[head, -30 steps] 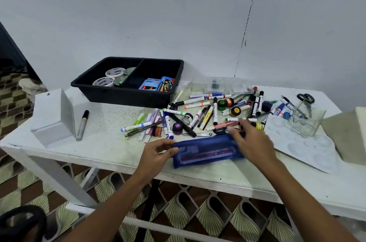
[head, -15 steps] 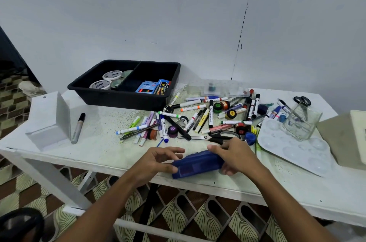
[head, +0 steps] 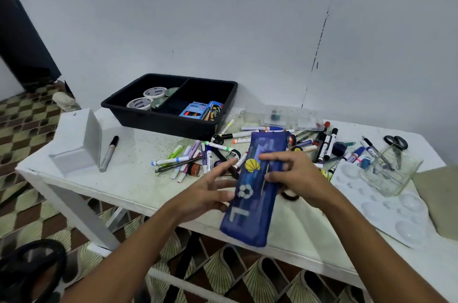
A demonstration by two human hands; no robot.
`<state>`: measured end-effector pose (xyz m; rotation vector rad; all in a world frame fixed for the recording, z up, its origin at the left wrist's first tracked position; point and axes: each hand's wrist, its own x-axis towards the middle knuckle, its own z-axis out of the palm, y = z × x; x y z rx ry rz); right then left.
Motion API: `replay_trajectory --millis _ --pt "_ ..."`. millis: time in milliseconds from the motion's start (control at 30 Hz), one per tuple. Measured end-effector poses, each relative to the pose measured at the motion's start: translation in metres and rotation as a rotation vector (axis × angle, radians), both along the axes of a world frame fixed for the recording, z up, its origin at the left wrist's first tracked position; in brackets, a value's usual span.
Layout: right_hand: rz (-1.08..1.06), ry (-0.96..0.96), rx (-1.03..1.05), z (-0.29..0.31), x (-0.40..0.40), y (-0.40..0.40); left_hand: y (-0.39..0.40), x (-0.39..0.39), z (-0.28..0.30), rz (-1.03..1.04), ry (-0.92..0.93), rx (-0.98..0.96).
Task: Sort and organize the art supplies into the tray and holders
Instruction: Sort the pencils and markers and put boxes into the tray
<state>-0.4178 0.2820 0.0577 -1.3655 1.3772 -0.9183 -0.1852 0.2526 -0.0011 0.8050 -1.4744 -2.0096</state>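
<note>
You have the blue pencil case (head: 255, 188) lifted over the surface's (head: 128, 178) front edge, right hand (head: 295, 176) gripping its side, left hand (head: 210, 191) loosely supporting beneath, so steady it before carrying it to the black tray (head: 171, 121).

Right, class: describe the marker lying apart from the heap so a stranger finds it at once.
Start at the white table, then find the white box at its left end. Just right of it lies a grey marker with a black cap, alone, well clear of the colourful heap.
</note>
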Motion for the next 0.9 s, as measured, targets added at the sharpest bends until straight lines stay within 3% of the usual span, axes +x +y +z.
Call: replay_trajectory --millis 233,433,733,900 --pt "0.013 -0.243 -0.084 0.011 0.029 -0.062 -0.034 0.007 0.028 0.132 0.050 -0.101" --pt "-0.025 -0.335 -0.115 0.018 0.074 -0.132 -0.097 0.032 0.049 0.272 0.075 -0.107" --pt "-0.163 -0.281 -0.191 0.023 0.121 -0.256 -0.243 0.076 0.073 0.231 -0.044 -0.093" --pt "-0.234 -0.099 -0.226 0.007 0.117 -0.295 -0.300 0.073 0.063 0.278 -0.083 -0.119"
